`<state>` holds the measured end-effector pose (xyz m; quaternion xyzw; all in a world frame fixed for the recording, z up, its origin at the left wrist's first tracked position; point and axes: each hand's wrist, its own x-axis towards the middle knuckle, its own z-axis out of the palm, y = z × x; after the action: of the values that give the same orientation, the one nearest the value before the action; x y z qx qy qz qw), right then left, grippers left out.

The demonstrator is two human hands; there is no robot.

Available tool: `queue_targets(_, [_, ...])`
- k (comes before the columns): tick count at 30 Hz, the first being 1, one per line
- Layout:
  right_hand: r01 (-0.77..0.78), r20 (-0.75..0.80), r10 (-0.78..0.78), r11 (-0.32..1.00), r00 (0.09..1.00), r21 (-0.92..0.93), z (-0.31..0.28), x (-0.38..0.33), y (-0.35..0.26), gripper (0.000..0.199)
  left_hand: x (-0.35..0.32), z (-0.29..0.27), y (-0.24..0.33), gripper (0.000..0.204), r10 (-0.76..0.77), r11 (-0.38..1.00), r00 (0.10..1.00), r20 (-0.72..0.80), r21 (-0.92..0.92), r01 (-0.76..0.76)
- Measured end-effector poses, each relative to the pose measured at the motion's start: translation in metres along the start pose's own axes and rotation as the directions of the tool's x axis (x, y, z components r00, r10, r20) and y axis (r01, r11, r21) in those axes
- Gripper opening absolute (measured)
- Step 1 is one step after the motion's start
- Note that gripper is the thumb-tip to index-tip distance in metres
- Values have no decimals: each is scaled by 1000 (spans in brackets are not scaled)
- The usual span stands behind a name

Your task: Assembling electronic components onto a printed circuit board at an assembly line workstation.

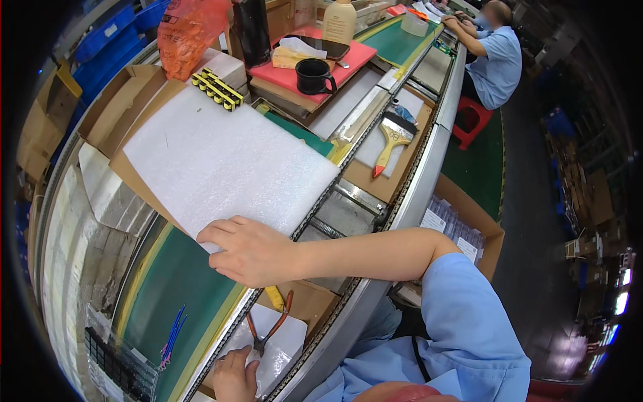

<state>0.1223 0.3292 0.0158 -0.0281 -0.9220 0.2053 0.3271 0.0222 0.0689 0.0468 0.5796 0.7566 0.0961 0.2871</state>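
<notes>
My right hand (249, 253) is closed at the near corner of a white foam sheet (228, 161), its fingers bent over the edge. The sheet lies on brown cardboard (124, 175) across the green belt. Low in the view, my left hand (234, 376) rests by the conveyor rail, thumb apart from the fingers, with nothing visible in it. Just beyond it, orange-handled pliers (269, 329) lie on a white sheet (284, 352). A row of black and yellow parts (217, 90) sits on the far edge of the foam.
A brush (390, 142) lies on cardboard between the rails. Farther back are a black mug (313, 77), a phone (323, 47) and a bottle (339, 23) on a red board. Blue ties (174, 337) lie on the green belt. A co-worker (494, 57) sits at the far right.
</notes>
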Motion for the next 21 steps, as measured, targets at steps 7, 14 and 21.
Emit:
queue_targets(7, [7,-19,-7,1000,1000,21,-1,1,-3,11,-4,7,-1,27,66,997,997,32,-35,-65])
queue_targets(14, [8,1,-8,1000,1000,25,0,-1,-1,10,-6,10,-2,28,56,998,998,33,-6,-56])
queue_targets(21, [15,8,-15,999,1000,34,1,0,0,11,-5,8,0,29,37,999,997,71,-34,-34])
